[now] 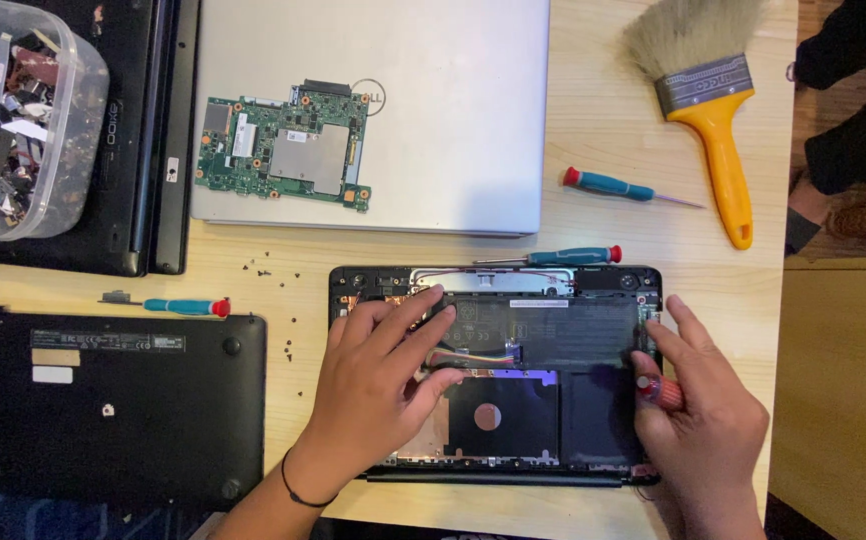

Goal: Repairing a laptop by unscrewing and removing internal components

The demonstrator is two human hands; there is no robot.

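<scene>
An opened black laptop base (603, 280) lies in front of me with its insides showing: a black battery (553, 335), coloured wires (478, 354) and a dark drive bay (498, 415). My left hand (378, 385) rests flat on the left part of the base, fingers spread toward the wires. My right hand (703, 410) sits at the right edge of the base and grips a red-handled screwdriver (658, 390), held upright over the battery's right end.
A green circuit board (283, 145) lies on a closed silver laptop (453, 120). The removed black bottom cover (118, 400) is at left. Three teal screwdrivers (618, 185) (568, 257) (188, 306), loose screws (273, 270), a yellow brush (713, 120) and a plastic parts tub (23, 120) surround it.
</scene>
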